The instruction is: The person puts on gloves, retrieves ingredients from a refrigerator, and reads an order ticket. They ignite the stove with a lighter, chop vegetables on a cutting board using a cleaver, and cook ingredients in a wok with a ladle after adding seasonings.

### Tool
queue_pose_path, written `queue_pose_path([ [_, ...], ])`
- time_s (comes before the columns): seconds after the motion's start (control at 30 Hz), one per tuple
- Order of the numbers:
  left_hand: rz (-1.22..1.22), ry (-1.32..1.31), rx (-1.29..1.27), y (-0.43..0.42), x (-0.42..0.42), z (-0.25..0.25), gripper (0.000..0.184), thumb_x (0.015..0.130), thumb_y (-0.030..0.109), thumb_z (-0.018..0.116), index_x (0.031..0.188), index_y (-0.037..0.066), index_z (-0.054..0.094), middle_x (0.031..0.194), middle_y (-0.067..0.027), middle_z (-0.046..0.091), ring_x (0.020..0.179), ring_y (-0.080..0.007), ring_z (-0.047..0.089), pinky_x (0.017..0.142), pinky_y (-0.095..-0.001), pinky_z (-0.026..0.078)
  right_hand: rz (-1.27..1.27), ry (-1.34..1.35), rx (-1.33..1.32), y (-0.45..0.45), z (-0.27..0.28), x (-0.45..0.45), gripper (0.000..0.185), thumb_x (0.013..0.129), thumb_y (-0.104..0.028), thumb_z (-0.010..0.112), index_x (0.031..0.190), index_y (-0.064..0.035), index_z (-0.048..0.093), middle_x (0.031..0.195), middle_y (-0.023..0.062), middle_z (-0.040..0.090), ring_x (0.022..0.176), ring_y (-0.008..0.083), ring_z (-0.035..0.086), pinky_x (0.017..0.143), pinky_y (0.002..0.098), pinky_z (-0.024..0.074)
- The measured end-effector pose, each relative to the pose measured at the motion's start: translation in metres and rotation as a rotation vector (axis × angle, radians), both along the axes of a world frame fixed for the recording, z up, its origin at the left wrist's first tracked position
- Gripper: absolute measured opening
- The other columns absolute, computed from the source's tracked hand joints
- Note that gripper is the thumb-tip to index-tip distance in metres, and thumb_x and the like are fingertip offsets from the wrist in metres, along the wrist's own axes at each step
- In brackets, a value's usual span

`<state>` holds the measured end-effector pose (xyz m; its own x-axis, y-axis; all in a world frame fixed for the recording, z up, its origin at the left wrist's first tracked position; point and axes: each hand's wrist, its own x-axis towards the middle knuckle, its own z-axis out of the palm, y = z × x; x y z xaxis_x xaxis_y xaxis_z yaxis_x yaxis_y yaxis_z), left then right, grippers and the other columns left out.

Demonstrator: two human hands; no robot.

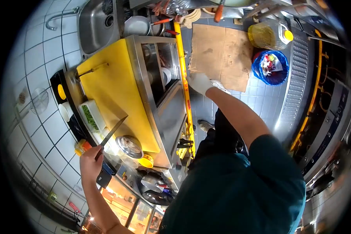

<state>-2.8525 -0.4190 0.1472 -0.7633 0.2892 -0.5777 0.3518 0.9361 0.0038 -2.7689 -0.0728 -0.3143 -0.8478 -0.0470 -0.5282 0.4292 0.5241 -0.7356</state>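
Observation:
My left hand [91, 159] is closed round the handle of a kitchen knife [115, 130], whose blade reaches over the near end of a yellow cutting board [113, 85]. By the blade lie a white tub of chopped greens [90, 116] and a round metal bowl [129, 147] with pale contents. A small yellow bowl [146, 161] sits beside the metal one. My right hand [199, 83], in a white glove, hangs off the counter's side above the floor. Its fingers look loosely apart with nothing visible in them. A thin utensil [93, 69] rests across the board's far end.
A steel sink [95, 27] and pans [137, 26] lie beyond the board. On the floor are flattened cardboard [221, 54], a blue-lined bin [273, 78] and a large yellow-capped jug [266, 36]. A yellow rail [184, 78] runs along the counter edge.

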Motion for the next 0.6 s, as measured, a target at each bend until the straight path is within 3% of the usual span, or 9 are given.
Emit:
queue_pose_path([
  [0.07,-0.009,-0.005,-0.001,0.003,-0.009,-0.001,0.03,0.078,-0.005,0.075,0.108,-0.001,0.073,0.095,-0.0177,0.074,0.085,-0.0361,0.072,0.076,-0.0395,0.058,0.079,0.01,0.023,-0.008,0.002,-0.044,0.037,0.102,-0.033,0.047,0.104,-0.0044,0.071,0.096,0.0246,0.072,0.089,0.0439,0.071,0.082,0.0539,0.0556],
  [0.17,-0.005,-0.013,-0.008,0.004,-0.015,-0.004,0.03,0.078,-0.005,0.074,0.108,-0.002,0.072,0.094,-0.0169,0.073,0.083,-0.0362,0.071,0.074,-0.0405,0.057,-0.022,0.096,-0.022,-0.043,-0.029,-0.099,0.061,0.1,-0.056,0.049,0.09,-0.0013,0.073,0.092,0.027,0.071,0.091,0.047,0.069,0.085,0.0551,0.0533],
  [0.2,-0.011,-0.022,-0.015,0.004,-0.016,-0.004,0.029,0.079,-0.005,0.074,0.108,-0.002,0.072,0.094,-0.0168,0.073,0.082,-0.0361,0.07,0.074,-0.0407,0.057,-0.045,0.028,-0.035,-0.055,-0.035,-0.122,0.062,0.1,-0.057,0.049,0.09,-0.0015,0.074,0.093,0.0274,0.071,0.092,0.0474,0.069,0.085,0.0549,0.0532],
  [0.27,-0.011,-0.065,-0.054,0.002,-0.018,-0.005,0.03,0.079,-0.004,0.073,0.109,-0.002,0.071,0.095,-0.0167,0.073,0.081,-0.0361,0.07,0.073,-0.0413,0.057,0.003,-0.021,0.073,-0.076,-0.039,-0.157,0.051,0.104,-0.046,0.047,0.1,-0.0029,0.073,0.103,0.0236,0.073,0.095,0.0433,0.071,0.087,0.052,0.0555],
  [0.37,-0.027,-0.108,-0.078,-0.012,-0.014,-0.007,0.033,0.081,-0.002,0.073,0.114,-0.001,0.07,0.1,-0.0167,0.072,0.081,-0.0361,0.068,0.072,-0.043,0.056,-0.092,0.029,0.084,-0.118,-0.076,-0.2,0.054,0.103,-0.048,0.048,0.1,-0.0009,0.075,0.106,0.0256,0.073,0.098,0.0436,0.071,0.088,0.051,0.0558],
  [0.47,-0.021,-0.059,-0.071,-0.017,-0.006,-0.01,0.032,0.083,-0.001,0.072,0.115,0.0,0.07,0.103,-0.0162,0.072,0.082,-0.0367,0.068,0.072,-0.0439,0.056,-0.057,0.041,0.104,-0.141,-0.096,-0.228,0.056,0.102,-0.049,0.051,0.102,0.0001,0.076,0.107,0.0263,0.073,0.099,0.0437,0.071,0.089,0.0498,0.0562],
  [0.5,0.074,-0.094,-0.085,-0.02,-0.003,-0.008,0.031,0.084,-0.002,0.071,0.115,-0.001,0.07,0.105,-0.0166,0.072,0.085,-0.037,0.069,0.073,-0.0439,0.056,0.065,0.092,0.216,-0.154,-0.122,-0.235,0.049,0.101,-0.044,0.054,0.102,-0.0008,0.076,0.108,0.0249,0.074,0.101,0.0428,0.071,0.089,0.0489,0.0572],
  [0.57,0.06,-0.077,-0.047,-0.021,0.001,-0.011,0.03,0.084,-0.001,0.071,0.114,-0.001,0.07,0.106,-0.0174,0.072,0.086,-0.0373,0.069,0.073,-0.0435,0.056,-0.279,0.072,-0.119,-0.187,-0.187,-0.249,0.042,0.1,-0.039,0.056,0.102,-0.0018,0.077,0.109,0.0235,0.074,0.102,0.0418,0.072,0.089,0.0489,0.0576],
  [0.6,0.053,-0.068,-0.027,-0.022,0.001,-0.012,0.03,0.084,-0.001,0.071,0.114,-0.002,0.07,0.106,-0.0178,0.072,0.086,-0.0375,0.069,0.073,-0.0433,0.056,-0.313,0.093,-0.169,-0.202,-0.221,-0.253,0.04,0.099,-0.036,0.056,0.103,-0.0027,0.077,0.109,0.023,0.074,0.102,0.0414,0.072,0.089,0.0489,0.0578],
])
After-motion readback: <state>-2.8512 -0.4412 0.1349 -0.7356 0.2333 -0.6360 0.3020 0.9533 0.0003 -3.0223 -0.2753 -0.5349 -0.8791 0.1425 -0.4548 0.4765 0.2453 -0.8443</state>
